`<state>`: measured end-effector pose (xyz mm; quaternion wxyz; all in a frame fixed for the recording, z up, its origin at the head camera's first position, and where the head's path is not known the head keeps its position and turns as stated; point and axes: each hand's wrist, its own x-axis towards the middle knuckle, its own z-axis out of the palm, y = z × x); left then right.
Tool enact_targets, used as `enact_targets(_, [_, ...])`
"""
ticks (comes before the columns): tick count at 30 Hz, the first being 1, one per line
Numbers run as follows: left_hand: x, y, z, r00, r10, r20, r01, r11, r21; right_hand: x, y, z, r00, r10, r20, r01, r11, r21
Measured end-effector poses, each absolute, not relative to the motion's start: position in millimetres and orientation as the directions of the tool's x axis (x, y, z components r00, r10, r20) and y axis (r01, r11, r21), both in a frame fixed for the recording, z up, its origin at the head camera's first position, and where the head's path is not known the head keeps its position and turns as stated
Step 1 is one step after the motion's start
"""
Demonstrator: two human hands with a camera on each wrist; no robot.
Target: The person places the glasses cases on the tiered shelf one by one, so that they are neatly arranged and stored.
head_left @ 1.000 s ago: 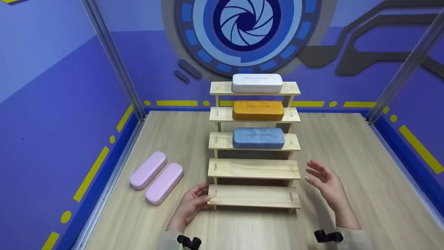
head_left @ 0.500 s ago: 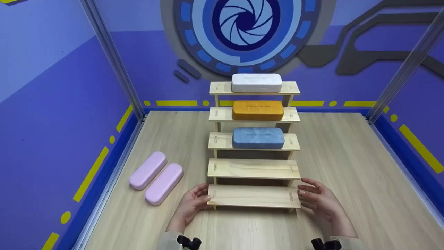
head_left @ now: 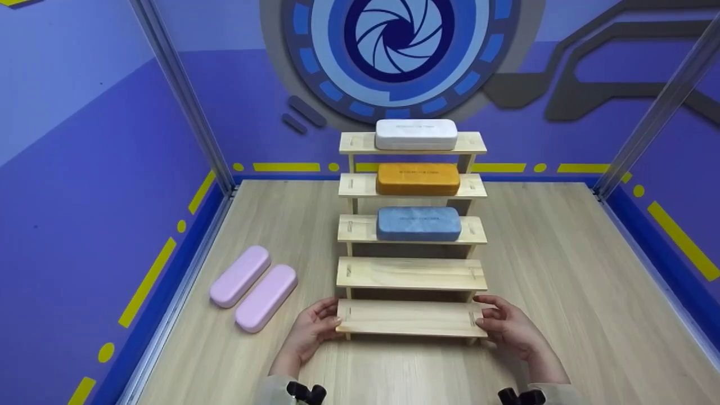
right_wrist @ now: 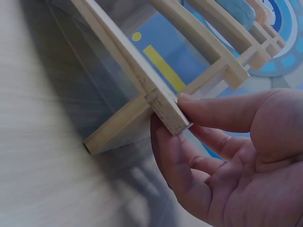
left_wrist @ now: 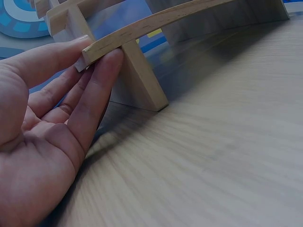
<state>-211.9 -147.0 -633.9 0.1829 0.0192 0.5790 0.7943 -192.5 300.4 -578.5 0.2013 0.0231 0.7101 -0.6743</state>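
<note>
A stepped wooden display rack (head_left: 412,318) stands mid-table, its bottom shelf closest to me. My left hand (head_left: 306,332) pinches the left end of that shelf, thumb on top and fingers beneath, as the left wrist view shows at the shelf edge (left_wrist: 137,28). At the opposite end my right hand (head_left: 514,329) pinches the same shelf (right_wrist: 163,111) between thumb and fingers. Higher up, one case lies on each of three shelves: a white case (head_left: 416,135) on top, an orange case (head_left: 418,179) below it, then a blue case (head_left: 419,223).
Two pink cases (head_left: 240,277) lie slanted side by side on the table, left of the rack. The wood-grain table (head_left: 562,242) is bounded by a blue back wall (head_left: 225,112) and side walls with metal corner posts (head_left: 183,95).
My right hand has come down and left from beside the rack and now grips the bottom shelf's right end. The left hand keeps its grip; rack and cases stay put.
</note>
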Motion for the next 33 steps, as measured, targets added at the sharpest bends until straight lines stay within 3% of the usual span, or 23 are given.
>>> enact_targets(17, [-208, -148, -630, -0.934, 0.322, -0.154, -0.251, -0.287, 0.925, -194, 301, -583, -0.914, -0.257, -0.315, 0.292, 0.125, -0.948])
enact_targets(25, [-203, -167, -614, -0.962, 0.221, -0.161, -0.214, -0.242, 0.946, -194, 300, -583, -0.917, -0.247, -0.313, 0.289, 0.127, -0.949])
enact_targets(29, [-201, -185, -602, -0.980, 0.161, -0.114, -0.151, -0.243, 0.958, -195, 301, -583, -0.915, -0.247, -0.318, 0.293, 0.134, -0.947])
enact_targets(33, [-198, -205, -591, -0.997, 0.080, 0.004, -0.013, -0.212, 0.977, -195, 301, -583, -0.915, -0.248, -0.317, 0.292, 0.134, -0.947])
